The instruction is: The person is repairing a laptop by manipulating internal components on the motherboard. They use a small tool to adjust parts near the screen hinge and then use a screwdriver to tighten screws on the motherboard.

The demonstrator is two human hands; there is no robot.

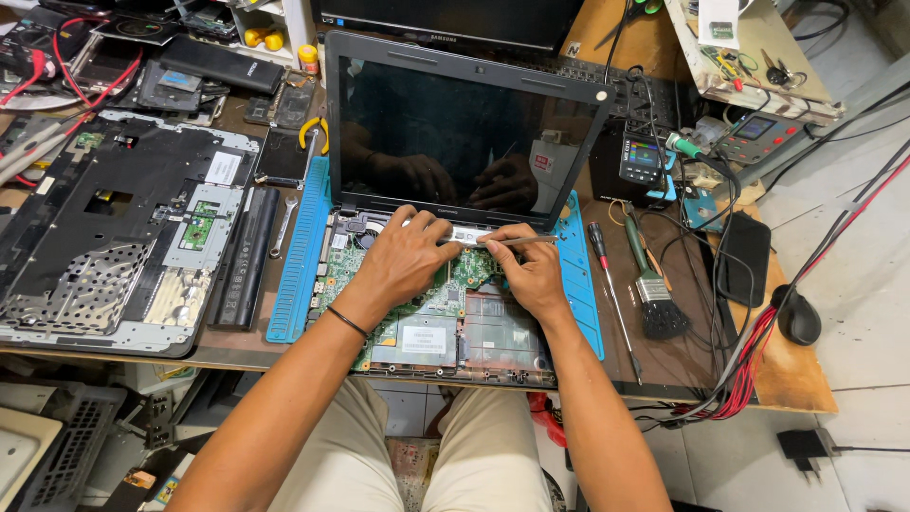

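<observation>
A green motherboard (455,284) is seen inside the black-framed laptop (464,133), which is flanked by a blue mat (301,256), with a black-and-silver case panel (114,237) left of the laptop and a green-handled black brush (652,284) and red cables (758,351) to its right.

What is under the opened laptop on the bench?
A blue work mat lies under the opened laptop, showing along both sides. Its middle is covered by the laptop, so anything lying there cannot be seen.

The left hand (403,261) and right hand (531,270) hid the laptop's circuit board (464,270) near the hinge; the tool tip's contact was too small to tell.
</observation>
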